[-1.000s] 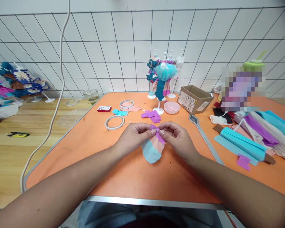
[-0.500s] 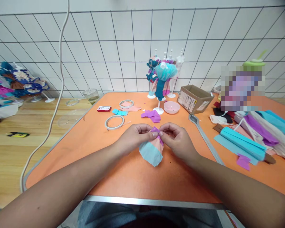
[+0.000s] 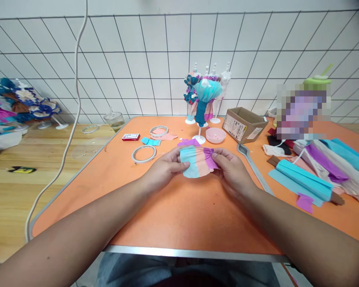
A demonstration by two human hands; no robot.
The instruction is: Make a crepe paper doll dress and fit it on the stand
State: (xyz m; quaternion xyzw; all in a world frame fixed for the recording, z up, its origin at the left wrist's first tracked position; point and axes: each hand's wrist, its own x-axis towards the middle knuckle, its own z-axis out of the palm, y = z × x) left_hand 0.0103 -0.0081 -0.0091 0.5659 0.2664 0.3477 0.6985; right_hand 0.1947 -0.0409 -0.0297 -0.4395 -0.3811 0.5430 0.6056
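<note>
Between my hands, above the orange table (image 3: 167, 215), is a piece of crepe paper (image 3: 199, 161) with light blue, peach and purple bands. Its purple end is gathered into small pleats. My left hand (image 3: 169, 162) pinches the light blue edge between thumb and fingers. My right hand (image 3: 231, 165) grips the gathered purple end. Just behind the paper lies a purple paper scrap (image 3: 189, 142), partly covered by it. Further back, a small mannequin stand (image 3: 200, 113) wears a turquoise and teal paper dress.
Two tape rolls (image 3: 144, 154) and a red-and-white small box (image 3: 131, 137) lie at left. Behind my hands are a pink bowl (image 3: 215, 135) and a cardboard box (image 3: 244, 124). Rolled blue crepe paper (image 3: 305, 181) lies at right. A white cable (image 3: 77, 75) hangs at left.
The crepe paper has turned from hanging downward to lying sideways, blue end left. My left hand has shifted from the purple gathers to the blue edge; my right hand keeps the purple end.
</note>
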